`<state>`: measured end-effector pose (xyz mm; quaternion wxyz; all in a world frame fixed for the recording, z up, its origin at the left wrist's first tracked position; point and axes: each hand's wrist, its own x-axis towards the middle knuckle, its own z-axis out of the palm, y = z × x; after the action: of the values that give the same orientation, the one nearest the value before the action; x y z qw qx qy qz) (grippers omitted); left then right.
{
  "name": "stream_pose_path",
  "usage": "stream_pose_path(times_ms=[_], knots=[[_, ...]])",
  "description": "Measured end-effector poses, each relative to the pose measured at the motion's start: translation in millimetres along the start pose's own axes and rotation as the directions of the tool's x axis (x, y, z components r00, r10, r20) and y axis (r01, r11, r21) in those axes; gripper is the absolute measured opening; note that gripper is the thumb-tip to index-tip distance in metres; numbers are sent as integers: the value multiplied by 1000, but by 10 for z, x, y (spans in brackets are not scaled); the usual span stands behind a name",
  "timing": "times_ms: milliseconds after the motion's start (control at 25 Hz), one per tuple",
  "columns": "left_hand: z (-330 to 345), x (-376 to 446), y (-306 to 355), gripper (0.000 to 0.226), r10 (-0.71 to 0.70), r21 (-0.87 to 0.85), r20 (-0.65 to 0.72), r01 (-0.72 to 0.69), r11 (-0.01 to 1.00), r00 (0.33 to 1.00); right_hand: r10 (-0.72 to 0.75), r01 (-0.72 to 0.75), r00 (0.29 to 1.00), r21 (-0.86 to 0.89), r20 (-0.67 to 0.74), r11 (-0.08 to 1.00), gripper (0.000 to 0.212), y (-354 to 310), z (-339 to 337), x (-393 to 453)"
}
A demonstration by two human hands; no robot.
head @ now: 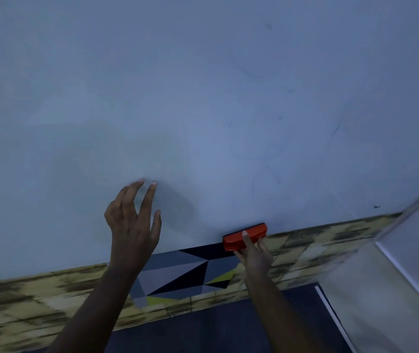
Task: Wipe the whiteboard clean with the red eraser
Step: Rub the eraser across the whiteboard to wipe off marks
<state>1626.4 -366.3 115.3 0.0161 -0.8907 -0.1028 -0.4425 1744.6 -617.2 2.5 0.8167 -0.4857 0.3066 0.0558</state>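
Gripping red eraser (245,237) at whiteboard (203,98) bottom edge, right hand (254,256), left hand (133,222) spread, fingertips touching board

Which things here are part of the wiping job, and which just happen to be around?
Part of the job:
- whiteboard, with faint marks left
- red eraser, at the board's bottom edge
- right hand, holding the eraser
- left hand, fingertips on the board

Just around:
- patterned wall strip
- screw
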Motion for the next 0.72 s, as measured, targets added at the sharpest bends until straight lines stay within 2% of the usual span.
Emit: stream_pose_path(times_ms=[120, 240, 360, 480, 640, 720], knots=[[-70, 105, -126, 53, 0, -13, -67, -1, 1000, 998, 113, -113, 993, -20, -43, 993, 54, 184, 148, -116], [-118, 151, -290, 53, 48, -11, -90, -49, 999, 995, 144, -144, 988, 14, -60, 990, 56, 344, 296, -230], [-112, 156, -421, 54, 90, -5, -113, -91, 996, 990, 107, -98, 990, 91, -96, 991, 57, 331, 475, -360], [-62, 207, -471, 55, 95, -43, -146, -102, 994, 985, -1, 20, 992, 150, -126, 988, 48, 82, 712, -526], [14, 295, -427, 55, 80, -75, -198, -96, 993, 977, -198, 204, 978, 121, -62, 971, 43, -221, 1074, -946], [25, 360, -410, 52, 78, -79, -249, -101, 992, 965, -221, 221, 975, 95, -12, 971, 39, -266, 1174, -1098]])
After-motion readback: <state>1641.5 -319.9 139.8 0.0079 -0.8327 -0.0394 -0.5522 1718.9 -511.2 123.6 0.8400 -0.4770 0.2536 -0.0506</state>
